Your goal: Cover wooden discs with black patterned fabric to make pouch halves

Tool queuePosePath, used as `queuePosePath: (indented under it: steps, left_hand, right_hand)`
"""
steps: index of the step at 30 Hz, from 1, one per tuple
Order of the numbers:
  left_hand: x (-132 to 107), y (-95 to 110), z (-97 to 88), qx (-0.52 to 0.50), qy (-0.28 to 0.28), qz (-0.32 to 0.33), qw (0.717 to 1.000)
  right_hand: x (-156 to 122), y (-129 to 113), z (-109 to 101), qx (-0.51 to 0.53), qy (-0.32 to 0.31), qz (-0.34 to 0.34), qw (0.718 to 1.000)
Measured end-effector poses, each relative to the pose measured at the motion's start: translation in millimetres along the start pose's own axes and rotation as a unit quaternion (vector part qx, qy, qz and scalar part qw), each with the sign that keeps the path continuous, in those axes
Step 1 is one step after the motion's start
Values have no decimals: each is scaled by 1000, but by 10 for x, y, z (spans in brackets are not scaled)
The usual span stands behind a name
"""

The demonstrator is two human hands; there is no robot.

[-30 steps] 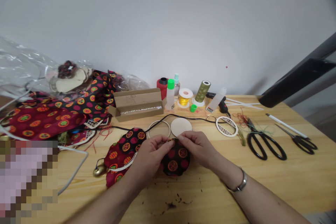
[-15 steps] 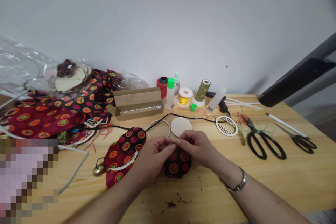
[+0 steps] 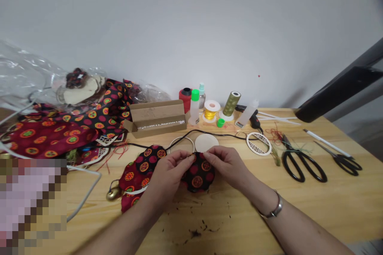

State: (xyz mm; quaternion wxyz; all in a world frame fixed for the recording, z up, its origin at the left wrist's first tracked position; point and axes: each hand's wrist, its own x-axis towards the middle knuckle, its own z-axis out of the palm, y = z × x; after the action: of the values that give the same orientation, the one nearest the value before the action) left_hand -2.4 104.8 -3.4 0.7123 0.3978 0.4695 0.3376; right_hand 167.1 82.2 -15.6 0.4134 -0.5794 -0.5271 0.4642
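Note:
A small round pouch of black fabric with red and orange circles (image 3: 199, 173) is held just above the wooden table (image 3: 299, 207) by both hands. My left hand (image 3: 167, 173) pinches its upper left edge with thumb and fingers. My right hand (image 3: 229, 165) pinches the upper right edge, a metal bracelet on its wrist. To the left lies a second patterned fabric piece (image 3: 136, 175) with a white ring and a small brass bell (image 3: 111, 195).
Behind the hands lie a hoop (image 3: 181, 145), a round wooden disc (image 3: 206, 142) and a black cable. Further back stand a cardboard box (image 3: 157, 118), bottles and thread spools (image 3: 231, 104). Two scissors (image 3: 302, 163) lie right. Fabric heaps (image 3: 60, 127) fill the left.
Both hands and the pouch have shifted slightly away from me and up; the pouch now shows more of its patterned face between the fingers.

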Motion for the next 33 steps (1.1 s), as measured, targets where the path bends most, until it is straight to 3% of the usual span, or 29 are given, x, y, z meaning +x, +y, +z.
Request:
queuePosePath:
  steps: [8,17,22,29,33]
  left_hand:
    - [-33,-11,23,32,-50,-28,998]
    - [-8,-3,12,1,-12,-14,1000]
    - [-19,8,9,-7,-16,-19,1000]
    - [-17,-7,14,20,-35,-21,999]
    - [-10,-10,7,16,-19,-20,999]
  right_hand:
    - [-39,-36,-6,-30,-45,-14,998]
    - [-32,-33,3,13,-46,13,999]
    - [-33,-34,4,-1,-31,9,999]
    - [-48,-57,-8,-1,-56,6,998]
    - [-35,-31,-14,-1,-41,-1,999]
